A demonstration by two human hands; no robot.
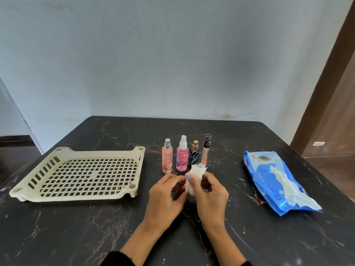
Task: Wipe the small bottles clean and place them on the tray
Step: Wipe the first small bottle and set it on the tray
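My right hand (pixel 210 192) grips a white wipe (pixel 196 176) folded round a small object that is almost wholly hidden, thumb pressed on the wipe's front. My left hand (pixel 166 193) pinches the same bundle from the left with curled fingers. Just behind the hands, several small bottles stand upright in a row: an orange spray bottle (pixel 167 157), a pink spray bottle (pixel 182 155), a black bottle with a gold cap (pixel 194 154) and a thin tube with a black cap (pixel 206 148). The cream slotted tray (pixel 76 150) lies at the left with nothing in it.
A blue pack of wet wipes (pixel 269 181) lies at the right, a wipe sticking out of its opening. The dark marble table (pixel 96 227) reaches to a pale wall at the back. A brown door frame (pixel 330 93) stands at the far right.
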